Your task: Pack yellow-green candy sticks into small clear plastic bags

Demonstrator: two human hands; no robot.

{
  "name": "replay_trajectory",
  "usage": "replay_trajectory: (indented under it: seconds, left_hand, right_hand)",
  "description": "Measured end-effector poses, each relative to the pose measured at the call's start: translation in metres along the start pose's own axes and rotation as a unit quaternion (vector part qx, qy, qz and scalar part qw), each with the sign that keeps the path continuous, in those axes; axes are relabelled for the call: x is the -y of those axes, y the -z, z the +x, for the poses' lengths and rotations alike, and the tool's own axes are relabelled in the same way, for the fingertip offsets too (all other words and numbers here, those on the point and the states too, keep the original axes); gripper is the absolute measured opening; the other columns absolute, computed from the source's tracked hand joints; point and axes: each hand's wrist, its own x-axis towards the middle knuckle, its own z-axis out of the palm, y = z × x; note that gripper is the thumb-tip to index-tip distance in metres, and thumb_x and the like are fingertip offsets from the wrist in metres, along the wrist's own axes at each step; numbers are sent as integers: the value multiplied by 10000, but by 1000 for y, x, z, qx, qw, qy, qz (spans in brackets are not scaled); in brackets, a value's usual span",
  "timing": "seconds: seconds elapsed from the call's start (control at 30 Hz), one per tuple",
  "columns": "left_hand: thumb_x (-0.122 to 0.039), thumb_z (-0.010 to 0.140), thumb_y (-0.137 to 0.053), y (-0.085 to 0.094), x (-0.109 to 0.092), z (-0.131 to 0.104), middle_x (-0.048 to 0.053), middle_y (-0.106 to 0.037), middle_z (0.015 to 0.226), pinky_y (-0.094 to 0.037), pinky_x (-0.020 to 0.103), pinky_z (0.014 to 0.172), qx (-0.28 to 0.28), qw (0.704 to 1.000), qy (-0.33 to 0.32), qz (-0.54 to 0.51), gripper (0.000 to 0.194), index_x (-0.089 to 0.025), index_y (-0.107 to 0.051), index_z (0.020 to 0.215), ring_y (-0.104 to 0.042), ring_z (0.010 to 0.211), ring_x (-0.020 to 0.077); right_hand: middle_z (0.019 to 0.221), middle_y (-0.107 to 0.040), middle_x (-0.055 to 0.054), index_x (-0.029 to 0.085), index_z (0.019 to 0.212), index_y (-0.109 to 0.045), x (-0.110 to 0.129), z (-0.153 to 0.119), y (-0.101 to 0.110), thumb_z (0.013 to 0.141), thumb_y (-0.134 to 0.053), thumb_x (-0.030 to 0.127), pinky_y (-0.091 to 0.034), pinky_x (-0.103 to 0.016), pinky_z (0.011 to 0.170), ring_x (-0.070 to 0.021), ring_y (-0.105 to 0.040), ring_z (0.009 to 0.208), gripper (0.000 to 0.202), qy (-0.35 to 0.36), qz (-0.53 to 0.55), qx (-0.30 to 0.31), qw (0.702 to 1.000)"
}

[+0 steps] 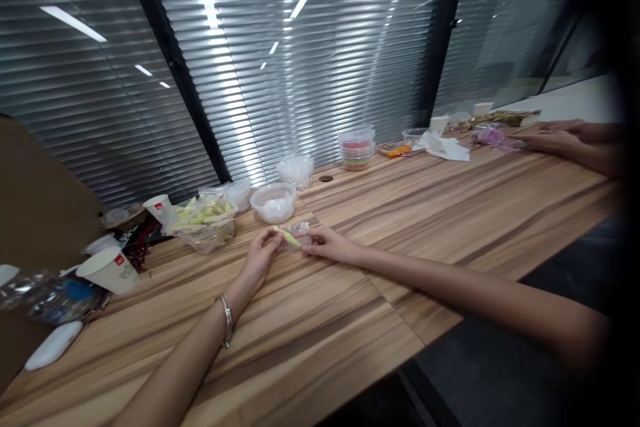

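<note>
Over the middle of the wooden table, a small yellow-green piece (289,236) lies in a clear plastic bag (299,228) between my two hands. My left hand (263,251), with a silver bangle at the wrist, pinches the left end. My right hand (327,244) has its fingers closed on the bag's right side. Just behind them stands a clear round bowl (273,203) with something white in it. To the left, a plastic-lined container (204,219) holds several yellow-green pieces.
Paper cups (111,269), a plastic bottle (67,297) and a white rounded object (53,345) are at the left. Stacked tubs (357,148) and a white tissue (443,145) line the back. Another person's hands (563,137) are at the far right.
</note>
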Motion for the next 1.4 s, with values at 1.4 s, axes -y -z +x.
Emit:
replay_trajectory:
  seconds: [1.4]
  left_hand:
    - [-225, 685, -691, 2, -4, 5, 21, -654, 765, -449, 255, 741, 31, 999, 40, 5, 169, -157, -568, 778, -595, 739, 122]
  right_hand:
    - [793, -570, 0, 195, 890, -558, 2, 21, -23, 686, -674, 386, -399, -229, 579, -122, -497, 691, 302, 31, 192, -271, 943]
